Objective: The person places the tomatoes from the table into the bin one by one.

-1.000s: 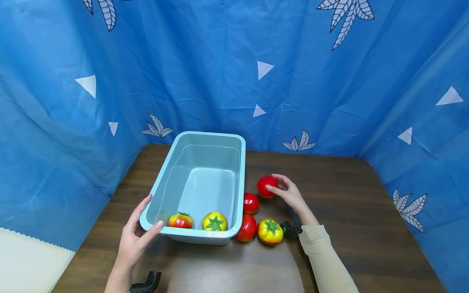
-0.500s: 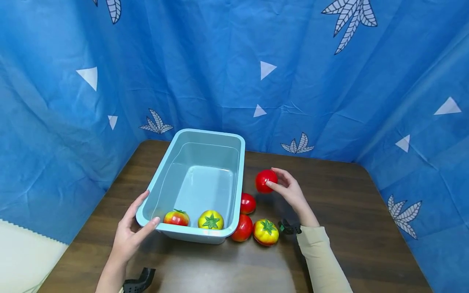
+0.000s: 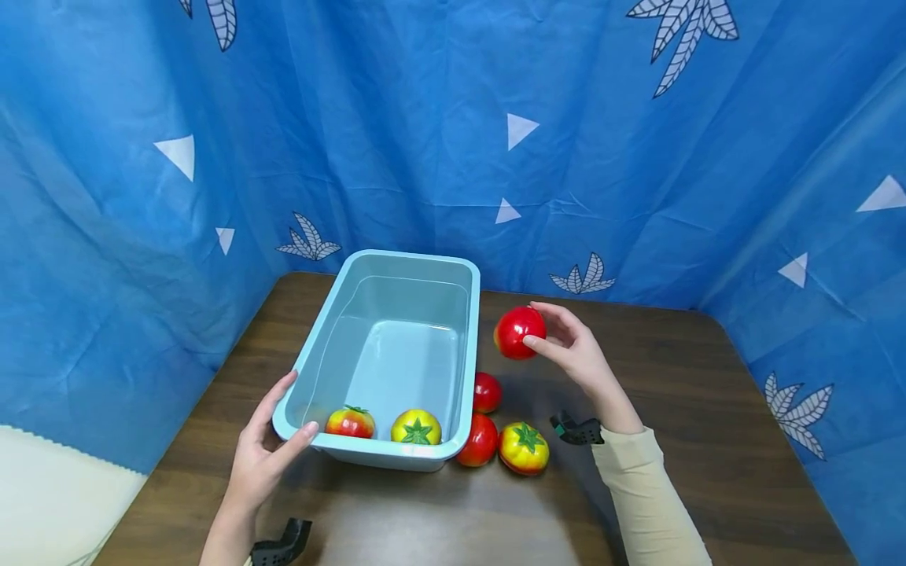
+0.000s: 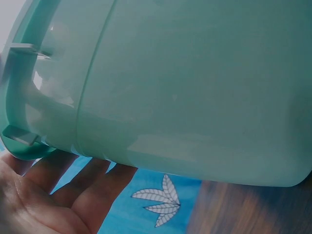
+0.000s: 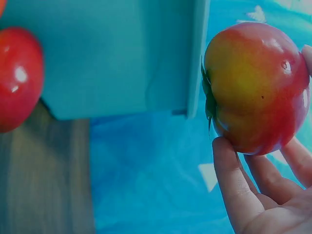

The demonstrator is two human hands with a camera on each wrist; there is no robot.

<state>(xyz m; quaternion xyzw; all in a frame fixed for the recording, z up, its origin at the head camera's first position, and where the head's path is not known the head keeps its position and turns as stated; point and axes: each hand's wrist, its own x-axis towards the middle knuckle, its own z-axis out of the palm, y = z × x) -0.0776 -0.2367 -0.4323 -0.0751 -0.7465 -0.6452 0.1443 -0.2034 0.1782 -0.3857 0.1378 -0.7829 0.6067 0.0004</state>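
My right hand (image 3: 583,358) holds a red tomato (image 3: 519,332) between thumb and fingers, raised above the table to the right of the light-blue plastic bin (image 3: 325,310). The right wrist view shows this tomato (image 5: 258,87) with a yellow side and green leaves. At the bin's near left corner, my left hand (image 3: 258,464) grips the rim, its thumb on the near edge. Its fingers (image 4: 97,187) lie against the outer wall in the left wrist view. Inside the bin's near end sit a red-yellow tomato (image 3: 350,423) and a yellow tomato (image 3: 416,428) with a green leaf top.
Right of the bin, on the dark wooden table (image 3: 672,377), are a red tomato (image 3: 486,392), a second red tomato (image 3: 478,442) close to the wall, and a yellow-red tomato (image 3: 524,449). A blue curtain (image 3: 396,118) encloses the table's back and sides.
My right hand has lifted the red tomato up and away from the others beside the bin. My left hand keeps its grip on the bin's corner.
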